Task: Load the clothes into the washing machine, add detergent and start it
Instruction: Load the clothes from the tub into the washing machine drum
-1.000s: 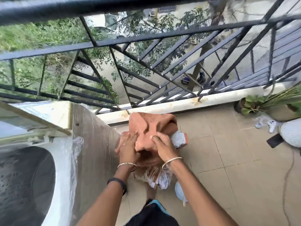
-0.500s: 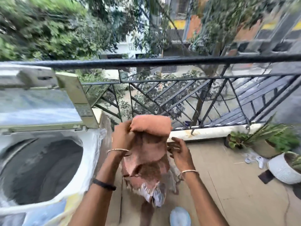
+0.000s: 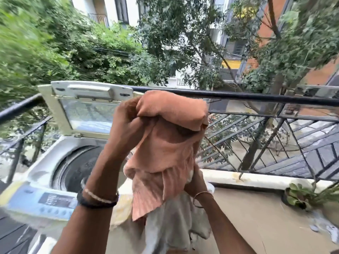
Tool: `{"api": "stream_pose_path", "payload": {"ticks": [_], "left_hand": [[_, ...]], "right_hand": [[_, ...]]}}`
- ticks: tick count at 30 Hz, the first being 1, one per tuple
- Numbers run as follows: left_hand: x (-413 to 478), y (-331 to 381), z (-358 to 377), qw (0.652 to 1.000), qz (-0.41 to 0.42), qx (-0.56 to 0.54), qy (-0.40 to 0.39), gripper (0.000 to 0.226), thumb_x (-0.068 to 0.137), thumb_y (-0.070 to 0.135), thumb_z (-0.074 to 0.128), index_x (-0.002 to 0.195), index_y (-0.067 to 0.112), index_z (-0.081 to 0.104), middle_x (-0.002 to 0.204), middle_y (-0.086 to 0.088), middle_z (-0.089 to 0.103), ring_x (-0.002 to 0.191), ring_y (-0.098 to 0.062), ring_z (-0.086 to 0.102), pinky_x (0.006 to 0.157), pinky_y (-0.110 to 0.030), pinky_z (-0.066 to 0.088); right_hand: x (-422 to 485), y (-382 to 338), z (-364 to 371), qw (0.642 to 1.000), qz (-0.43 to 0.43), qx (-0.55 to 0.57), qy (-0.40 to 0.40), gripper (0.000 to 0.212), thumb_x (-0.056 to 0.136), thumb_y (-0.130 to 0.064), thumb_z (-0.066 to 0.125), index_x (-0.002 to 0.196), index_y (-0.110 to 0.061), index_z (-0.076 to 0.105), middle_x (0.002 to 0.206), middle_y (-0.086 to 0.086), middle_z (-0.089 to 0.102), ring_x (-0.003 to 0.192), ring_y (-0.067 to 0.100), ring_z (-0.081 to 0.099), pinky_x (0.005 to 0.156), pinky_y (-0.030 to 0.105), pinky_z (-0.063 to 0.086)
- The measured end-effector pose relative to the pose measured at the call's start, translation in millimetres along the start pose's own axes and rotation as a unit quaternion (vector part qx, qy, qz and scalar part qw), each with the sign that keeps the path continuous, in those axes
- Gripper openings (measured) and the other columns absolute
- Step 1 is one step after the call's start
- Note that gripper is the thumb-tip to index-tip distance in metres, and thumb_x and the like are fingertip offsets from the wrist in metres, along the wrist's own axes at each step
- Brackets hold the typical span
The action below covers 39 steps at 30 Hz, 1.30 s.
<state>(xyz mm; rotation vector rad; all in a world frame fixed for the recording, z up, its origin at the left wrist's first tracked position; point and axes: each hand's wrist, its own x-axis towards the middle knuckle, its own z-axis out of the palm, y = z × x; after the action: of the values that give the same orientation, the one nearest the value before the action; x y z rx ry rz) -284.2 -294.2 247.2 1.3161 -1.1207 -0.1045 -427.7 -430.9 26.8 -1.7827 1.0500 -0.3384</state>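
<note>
While facing washing machine (image 3: 60, 162) left of L hand (image 3: 126, 123), lid (image 3: 88, 110) up, held clothes (image 3: 168, 143), orange over white, bunched high betw. both hands; clenched top fold in curled L hand; had R hand (image 3: 195, 181) buried under lower folds; couldn't tell its grip.

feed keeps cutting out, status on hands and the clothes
Left grip holds clothes at top, right grip holds them lower down. Clothes up beside washing machine, not in yet. Lid up, drum unblocked.
</note>
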Motion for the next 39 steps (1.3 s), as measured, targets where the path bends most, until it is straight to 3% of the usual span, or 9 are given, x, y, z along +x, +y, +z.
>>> {"api": "stream_pose_path", "payload": {"ticks": [3, 8, 10, 13, 18, 22, 27, 33, 39], "left_hand": [[-3.7, 9.6, -28.5, 1.000, 0.017, 0.013, -0.002, 0.031, 0.065, -0.001, 0.055, 0.090, 0.008, 0.071, 0.085, -0.007, 0.069, 0.086, -0.014, 0.061, 0.070, -0.041, 0.052], [-0.8, 0.4, -96.0, 0.994, 0.031, 0.064, 0.088, 0.032, 0.072, 0.001, 0.052, 0.077, 0.027, 0.069, 0.072, 0.015, 0.068, 0.075, -0.004, 0.058, 0.063, -0.028, 0.049], [5.3, -19.1, -138.1, 0.980, 0.024, 0.137, 0.145, 0.010, 0.075, 0.016, 0.057, 0.073, 0.017, 0.067, 0.070, 0.010, 0.062, 0.073, -0.008, 0.053, 0.058, -0.038, 0.051], [14.7, -51.3, -193.5, 0.957, -0.019, 0.218, 0.192, 0.027, 0.075, 0.034, 0.060, 0.082, 0.008, 0.066, 0.072, -0.003, 0.060, 0.077, -0.009, 0.052, 0.062, -0.054, 0.053], [15.6, -78.6, -238.2, 0.932, -0.024, 0.316, 0.174, 0.026, 0.076, 0.028, 0.056, 0.077, 0.005, 0.069, 0.072, -0.012, 0.071, 0.076, 0.002, 0.054, 0.056, -0.029, 0.042], [34.8, -123.1, -291.4, 0.919, -0.035, 0.353, 0.173, 0.035, 0.076, 0.043, 0.065, 0.078, 0.009, 0.068, 0.073, -0.018, 0.071, 0.075, -0.036, 0.069, 0.057, -0.046, 0.051], [66.2, -158.7, -344.0, 0.912, -0.032, 0.367, 0.180, 0.035, 0.076, 0.044, 0.065, 0.081, 0.009, 0.064, 0.074, -0.020, 0.070, 0.082, -0.041, 0.068, 0.059, -0.050, 0.052], [59.6, -199.1, -349.7, 0.938, -0.114, 0.309, 0.106, 0.044, 0.066, 0.049, 0.062, 0.080, 0.008, 0.069, 0.073, -0.018, 0.071, 0.076, -0.018, 0.067, 0.055, -0.036, 0.046], [4.9, -286.5, -326.1, 0.896, -0.309, 0.281, -0.151, 0.097, 0.059, 0.076, 0.064, 0.127, 0.007, 0.055, 0.126, -0.011, 0.061, 0.117, -0.023, 0.058, 0.082, -0.025, 0.042]], "right_hand": [[4.4, -23.3, 21.4, 0.993, -0.019, -0.113, -0.026, 0.067, 0.065, -0.033, 0.042, 0.120, 0.000, 0.061, 0.113, 0.020, 0.064, 0.114, 0.029, 0.059, 0.074, 0.024, 0.037], [25.4, -66.3, 42.5, 0.975, -0.111, -0.175, 0.079, 0.056, 0.065, -0.032, 0.037, 0.097, 0.002, 0.068, 0.103, 0.028, 0.068, 0.101, 0.045, 0.062, 0.076, 0.043, 0.046], [27.6, -102.5, 41.3, 0.973, -0.144, -0.105, 0.144, 0.050, 0.067, -0.029, 0.039, 0.092, 0.003, 0.069, 0.097, 0.031, 0.068, 0.094, 0.047, 0.063, 0.069, 0.043, 0.042], [31.8, -166.8, 38.8, 0.955, -0.213, -0.028, 0.206, 0.040, 0.072, -0.029, 0.044, 0.086, -0.002, 0.071, 0.087, 0.028, 0.070, 0.078, 0.039, 0.065, 0.058, 0.031, 0.028], [24.6, -265.8, 65.4, 0.922, -0.313, 0.095, 0.207, 0.023, 0.079, -0.026, 0.051, 0.082, -0.013, 0.070, 0.067, -0.007, 0.063, 0.064, 0.008, 0.053, 0.051, 0.020, 0.037], [29.5, -326.3, 106.0, 0.907, -0.343, 0.187, 0.155, 0.021, 0.084, -0.024, 0.056, 0.092, -0.014, 0.073, 0.086, -0.003, 0.072, 0.078, 0.016, 0.066, 0.065, 0.038, 0.058], [45.8, -377.9, 166.5, 0.869, -0.420, 0.202, 0.163, 0.027, 0.088, -0.031, 0.053, 0.101, -0.017, 0.073, 0.111, 0.004, 0.068, 0.111, 0.027, 0.061, 0.091, 0.052, 0.054], [65.7, -333.5, 223.3, 0.907, -0.324, 0.178, 0.201, 0.029, 0.088, -0.029, 0.046, 0.109, -0.028, 0.066, 0.103, -0.031, 0.062, 0.099, -0.011, 0.057, 0.091, 0.018, 0.049], [84.5, -225.1, 296.7, 0.952, -0.239, 0.043, 0.187, 0.024, 0.078, -0.010, 0.051, 0.098, -0.014, 0.062, 0.084, -0.001, 0.071, 0.073, 0.008, 0.061, 0.063, 0.027, 0.045]]}}
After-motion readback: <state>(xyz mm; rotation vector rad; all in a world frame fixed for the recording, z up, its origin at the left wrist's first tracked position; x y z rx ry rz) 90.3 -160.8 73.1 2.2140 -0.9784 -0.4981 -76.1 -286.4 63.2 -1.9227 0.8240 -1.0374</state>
